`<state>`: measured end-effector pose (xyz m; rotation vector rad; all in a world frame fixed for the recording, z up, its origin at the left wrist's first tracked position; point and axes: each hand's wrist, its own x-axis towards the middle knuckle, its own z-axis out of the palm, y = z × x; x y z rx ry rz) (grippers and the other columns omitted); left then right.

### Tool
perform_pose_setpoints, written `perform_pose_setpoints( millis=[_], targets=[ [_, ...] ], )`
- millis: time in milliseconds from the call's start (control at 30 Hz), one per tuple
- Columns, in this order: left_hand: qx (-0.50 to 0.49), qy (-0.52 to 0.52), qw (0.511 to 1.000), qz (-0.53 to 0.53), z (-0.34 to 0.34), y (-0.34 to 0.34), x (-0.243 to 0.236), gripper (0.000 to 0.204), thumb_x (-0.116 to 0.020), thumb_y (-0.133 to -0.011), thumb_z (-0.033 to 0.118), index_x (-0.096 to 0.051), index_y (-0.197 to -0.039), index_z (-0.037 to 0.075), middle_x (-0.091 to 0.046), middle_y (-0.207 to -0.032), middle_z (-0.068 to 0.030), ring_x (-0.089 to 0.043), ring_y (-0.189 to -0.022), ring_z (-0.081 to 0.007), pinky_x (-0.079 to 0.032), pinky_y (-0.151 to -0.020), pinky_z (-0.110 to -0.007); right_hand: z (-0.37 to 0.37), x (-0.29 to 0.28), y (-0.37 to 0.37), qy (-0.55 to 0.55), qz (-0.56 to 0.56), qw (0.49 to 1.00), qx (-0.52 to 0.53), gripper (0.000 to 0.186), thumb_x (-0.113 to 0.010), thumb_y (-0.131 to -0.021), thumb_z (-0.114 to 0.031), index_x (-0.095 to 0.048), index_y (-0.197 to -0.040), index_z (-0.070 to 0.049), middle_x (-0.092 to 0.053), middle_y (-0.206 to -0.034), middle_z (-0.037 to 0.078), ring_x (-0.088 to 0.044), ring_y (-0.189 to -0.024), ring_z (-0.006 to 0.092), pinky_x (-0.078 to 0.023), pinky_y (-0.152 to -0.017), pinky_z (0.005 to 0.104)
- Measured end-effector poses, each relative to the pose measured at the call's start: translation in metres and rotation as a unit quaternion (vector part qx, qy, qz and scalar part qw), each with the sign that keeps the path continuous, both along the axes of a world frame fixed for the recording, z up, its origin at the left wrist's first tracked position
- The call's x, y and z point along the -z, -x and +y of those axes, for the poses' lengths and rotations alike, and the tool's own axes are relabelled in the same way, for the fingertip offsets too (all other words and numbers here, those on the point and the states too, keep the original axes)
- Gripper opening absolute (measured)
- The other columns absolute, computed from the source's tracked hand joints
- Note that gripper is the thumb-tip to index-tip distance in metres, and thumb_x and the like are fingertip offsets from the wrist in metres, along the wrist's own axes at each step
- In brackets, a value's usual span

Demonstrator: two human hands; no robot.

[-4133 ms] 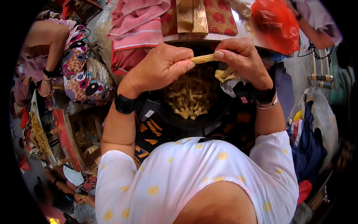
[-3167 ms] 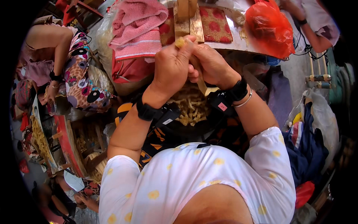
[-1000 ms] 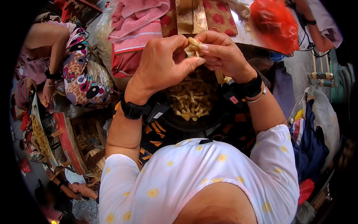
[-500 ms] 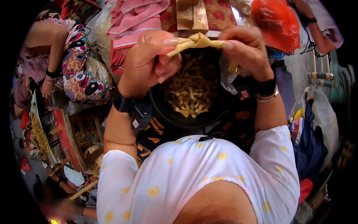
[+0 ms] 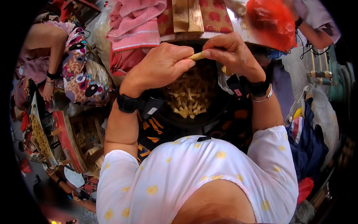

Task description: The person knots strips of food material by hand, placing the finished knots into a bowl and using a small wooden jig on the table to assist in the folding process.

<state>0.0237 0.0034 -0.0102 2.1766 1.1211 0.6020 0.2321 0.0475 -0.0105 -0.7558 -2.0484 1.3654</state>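
Pinching a yellowish strip (image 5: pixel 196 56) between them, the left hand (image 5: pixel 160 68) and right hand (image 5: pixel 235 56) hold it above a dark bowl (image 5: pixel 216 108). Many knotted-looking pieces (image 5: pixel 189 100) inside seem finished; the pinched strip appears not yet done.

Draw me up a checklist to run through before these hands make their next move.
1. Left hand grips the yellow strip: ok, pinched between thumb and fingers.
2. Right hand grips the strip too: ok, pinched on the opposite side.
3. One hand free: not ok, both are occupied with the strip.
4. Strip's knot in sight: cannot tell whether there is one, since only a short stretch shows between the hands.
5. Yellow pieces contained: ok, those in front of the body lie piled inside the black bowl.
6. Red plastic bag apart from the right hand: ok.
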Motion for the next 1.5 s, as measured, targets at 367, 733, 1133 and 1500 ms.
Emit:
perform_pose_setpoints(
  millis=[367,733,1133,1500],
  targets=[
    [-0.239,-0.154,0.957,-0.054,0.061,0.009,0.015,0.013,-0.06,-0.078,0.023,-0.062,-0.083,0.011,-0.058,-0.063,-0.0104,-0.058,-0.06,-0.0303,-0.043,-0.052,-0.037,0.058,0.014,0.026,-0.148,0.006,0.974,0.17,0.017,-0.059,-0.08,-0.015,-0.063,-0.083,0.002,-0.057,-0.061,0.01,-0.055,-0.058,0.0155,-0.043,-0.054,0.0284],
    [-0.306,-0.112,0.935,0.142,0.04,0.008,0.006,0.028,-0.061,-0.078,0.033,-0.065,-0.088,0.007,-0.061,-0.066,-0.0119,-0.061,-0.062,-0.0291,-0.045,-0.055,-0.035,0.07,0.035,0.03,-0.332,-0.198,0.888,0.251,0.018,-0.059,-0.076,-0.017,-0.065,-0.079,-0.001,-0.06,-0.065,0.014,-0.06,-0.057,0.0211,-0.047,-0.055,0.031],
    [-0.19,0.165,0.87,-0.425,0.001,-0.033,0.006,0.037,-0.039,-0.096,0.033,-0.057,-0.103,0.001,-0.059,-0.065,-0.0061,-0.059,-0.061,-0.018,-0.047,-0.056,-0.033,0.002,0.01,0.049,0.337,0.143,0.93,-0.025,0.025,-0.049,-0.092,-0.025,-0.059,-0.079,-0.005,-0.049,-0.058,-0.002,-0.04,-0.043,0.0049,-0.031,-0.04,0.0199],
    [-0.245,-0.174,0.723,-0.623,-0.01,0.022,-0.043,0.044,-0.037,-0.094,0.046,-0.047,-0.08,0.006,-0.032,-0.057,0.0009,-0.028,-0.048,-0.009,-0.026,-0.044,-0.022,-0.028,-0.029,0.051,0.291,0.189,0.927,-0.141,0.02,-0.05,-0.091,-0.014,-0.062,-0.089,0.001,-0.052,-0.06,-0.001,-0.044,-0.053,0.004,-0.035,-0.046,0.0192]
  ],
)
